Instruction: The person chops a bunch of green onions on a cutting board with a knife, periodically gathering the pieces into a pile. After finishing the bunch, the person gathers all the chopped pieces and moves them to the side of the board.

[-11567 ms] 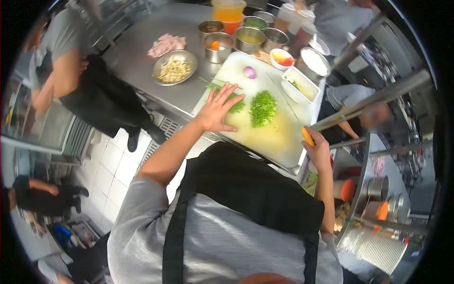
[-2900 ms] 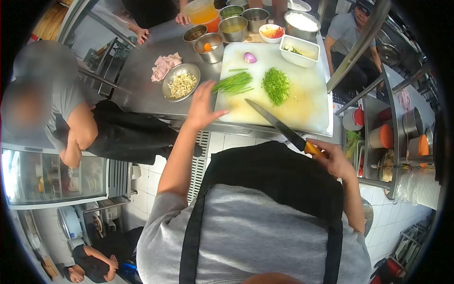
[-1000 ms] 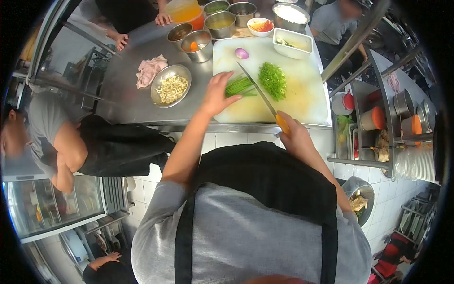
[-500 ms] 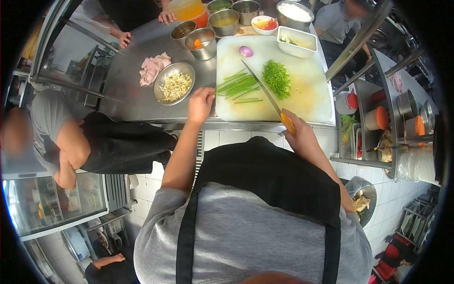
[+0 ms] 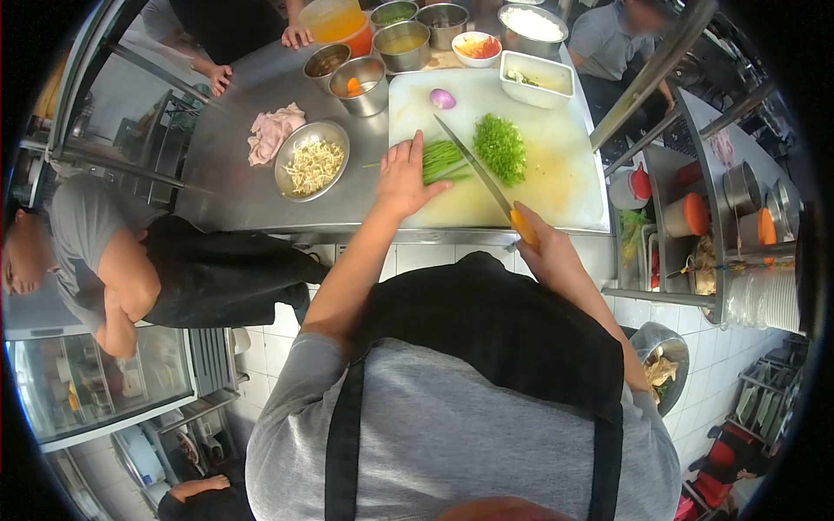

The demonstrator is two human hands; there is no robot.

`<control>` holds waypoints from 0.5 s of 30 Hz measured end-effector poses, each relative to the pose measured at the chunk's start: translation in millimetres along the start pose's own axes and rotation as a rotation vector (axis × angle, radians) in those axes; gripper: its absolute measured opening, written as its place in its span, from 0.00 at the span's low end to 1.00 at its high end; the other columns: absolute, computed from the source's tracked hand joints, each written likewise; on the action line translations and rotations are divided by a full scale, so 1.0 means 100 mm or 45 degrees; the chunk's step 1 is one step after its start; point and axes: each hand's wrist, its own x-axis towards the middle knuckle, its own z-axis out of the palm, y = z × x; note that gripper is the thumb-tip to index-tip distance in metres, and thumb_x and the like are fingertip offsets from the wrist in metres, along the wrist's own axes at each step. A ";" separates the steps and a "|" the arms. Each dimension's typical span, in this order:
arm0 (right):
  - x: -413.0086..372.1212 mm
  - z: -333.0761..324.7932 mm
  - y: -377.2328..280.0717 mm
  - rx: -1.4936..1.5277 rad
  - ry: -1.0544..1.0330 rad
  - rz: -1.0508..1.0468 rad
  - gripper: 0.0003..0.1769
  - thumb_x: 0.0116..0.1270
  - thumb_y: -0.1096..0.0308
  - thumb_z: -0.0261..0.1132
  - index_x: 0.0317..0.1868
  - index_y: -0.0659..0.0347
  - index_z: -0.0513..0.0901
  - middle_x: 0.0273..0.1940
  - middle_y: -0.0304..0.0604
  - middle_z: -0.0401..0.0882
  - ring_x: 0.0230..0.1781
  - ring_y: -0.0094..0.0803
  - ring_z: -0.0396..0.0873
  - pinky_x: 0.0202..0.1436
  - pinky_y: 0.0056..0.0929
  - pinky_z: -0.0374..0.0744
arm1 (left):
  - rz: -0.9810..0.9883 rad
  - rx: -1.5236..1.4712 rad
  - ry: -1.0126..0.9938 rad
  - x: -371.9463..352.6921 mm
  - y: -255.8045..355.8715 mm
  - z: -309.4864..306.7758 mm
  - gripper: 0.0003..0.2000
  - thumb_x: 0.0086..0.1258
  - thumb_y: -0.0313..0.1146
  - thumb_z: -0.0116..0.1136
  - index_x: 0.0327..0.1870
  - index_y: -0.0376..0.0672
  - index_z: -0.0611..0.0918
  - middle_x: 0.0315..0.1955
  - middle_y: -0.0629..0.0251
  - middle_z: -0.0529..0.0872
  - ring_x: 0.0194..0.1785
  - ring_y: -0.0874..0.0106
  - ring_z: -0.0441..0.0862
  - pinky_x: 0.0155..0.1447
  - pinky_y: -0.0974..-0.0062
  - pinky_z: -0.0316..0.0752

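My right hand (image 5: 551,250) is wrapped round the yellow handle of a kitchen knife (image 5: 484,176), whose long blade slants up and left across the white cutting board (image 5: 556,198). Left of the blade lies a bunch of thin green scallion stalks (image 5: 441,160). My left hand (image 5: 403,181) rests flat on their left part, thumb spread apart from the fingers, hiding some of them. A mound of finely chopped scallion (image 5: 500,149) sits just right of the blade. Near the board's top lies a peeled purple onion (image 5: 443,98).
A metal bowl of bean sprouts (image 5: 345,156) and raw pale meat (image 5: 276,133) stand left on the steel table. Metal pots (image 5: 361,97), a red-and-white bowl (image 5: 477,62) and a white tub (image 5: 556,82) line the back. A co-worker (image 5: 104,247) stands left with arms folded.
My left hand has moved right from the board's left edge onto the scallion stalks, its fingers now spread. The stalks lie closer together. My right hand still holds the knife.
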 end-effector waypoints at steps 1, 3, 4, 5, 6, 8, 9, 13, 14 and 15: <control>0.00 -0.02 -0.01 -0.003 -0.017 0.013 0.34 0.62 0.70 0.63 0.70 0.52 0.66 0.46 0.66 0.80 0.48 0.63 0.78 0.53 0.50 0.76 | -0.007 0.000 0.004 0.03 0.00 0.04 0.43 0.56 0.53 0.69 0.71 0.43 0.65 0.59 0.55 0.71 0.64 0.55 0.66 0.68 0.55 0.61; 0.01 0.00 -0.01 -0.010 -0.025 0.007 0.34 0.63 0.69 0.63 0.70 0.52 0.65 0.45 0.66 0.80 0.48 0.63 0.77 0.53 0.50 0.76 | -0.025 -0.004 0.005 0.06 0.02 0.11 0.36 0.59 0.51 0.67 0.66 0.41 0.71 0.56 0.57 0.73 0.61 0.56 0.68 0.66 0.56 0.63; 0.01 0.03 0.00 -0.013 -0.015 -0.014 0.34 0.63 0.69 0.62 0.70 0.52 0.65 0.45 0.67 0.80 0.47 0.63 0.78 0.53 0.50 0.76 | -0.019 -0.024 0.034 0.07 0.03 0.16 0.32 0.60 0.49 0.66 0.63 0.41 0.73 0.55 0.57 0.73 0.61 0.57 0.68 0.66 0.57 0.63; 0.02 0.05 0.01 -0.018 -0.002 -0.036 0.34 0.63 0.69 0.62 0.70 0.52 0.64 0.45 0.67 0.79 0.47 0.63 0.78 0.52 0.50 0.76 | -0.012 -0.043 0.067 0.08 0.05 0.19 0.29 0.61 0.47 0.65 0.60 0.41 0.75 0.54 0.58 0.74 0.60 0.57 0.69 0.65 0.57 0.64; 0.03 0.08 0.01 -0.028 0.003 -0.057 0.35 0.63 0.69 0.62 0.71 0.52 0.63 0.45 0.67 0.79 0.46 0.63 0.78 0.52 0.50 0.76 | -0.005 -0.064 0.099 0.09 0.06 0.22 0.25 0.63 0.45 0.65 0.58 0.41 0.77 0.53 0.58 0.74 0.60 0.57 0.69 0.64 0.57 0.65; 0.04 0.13 0.00 -0.046 0.011 -0.101 0.36 0.63 0.70 0.62 0.72 0.53 0.61 0.44 0.67 0.79 0.45 0.63 0.78 0.51 0.51 0.76 | -0.040 -0.063 0.050 0.10 0.08 0.23 0.25 0.64 0.43 0.64 0.59 0.40 0.75 0.54 0.58 0.73 0.60 0.59 0.68 0.65 0.58 0.64; 0.04 0.12 -0.02 -0.060 -0.002 -0.087 0.36 0.64 0.70 0.61 0.72 0.53 0.60 0.44 0.67 0.79 0.45 0.63 0.78 0.51 0.52 0.76 | -0.058 -0.063 0.028 0.10 0.10 0.22 0.25 0.64 0.43 0.63 0.59 0.39 0.75 0.54 0.58 0.72 0.60 0.59 0.67 0.65 0.59 0.63; 0.08 0.09 -0.05 -0.144 -0.058 -0.062 0.38 0.65 0.70 0.59 0.74 0.52 0.55 0.43 0.67 0.79 0.43 0.63 0.79 0.49 0.53 0.76 | -0.075 -0.007 0.155 0.05 0.22 0.25 0.24 0.63 0.39 0.65 0.58 0.41 0.76 0.52 0.59 0.74 0.59 0.58 0.69 0.63 0.60 0.65; 0.08 0.10 -0.04 -0.180 -0.073 -0.062 0.38 0.65 0.70 0.59 0.74 0.52 0.54 0.43 0.67 0.79 0.42 0.63 0.79 0.48 0.54 0.77 | -0.067 -0.030 0.170 0.05 0.23 0.27 0.23 0.63 0.38 0.65 0.59 0.41 0.76 0.52 0.59 0.74 0.59 0.58 0.69 0.63 0.60 0.65; 0.09 0.12 -0.05 -0.204 -0.066 -0.072 0.38 0.65 0.70 0.59 0.74 0.52 0.54 0.43 0.67 0.79 0.42 0.63 0.79 0.48 0.54 0.77 | -0.062 -0.056 0.185 0.05 0.24 0.30 0.23 0.63 0.38 0.64 0.59 0.42 0.76 0.52 0.59 0.74 0.59 0.58 0.69 0.63 0.60 0.65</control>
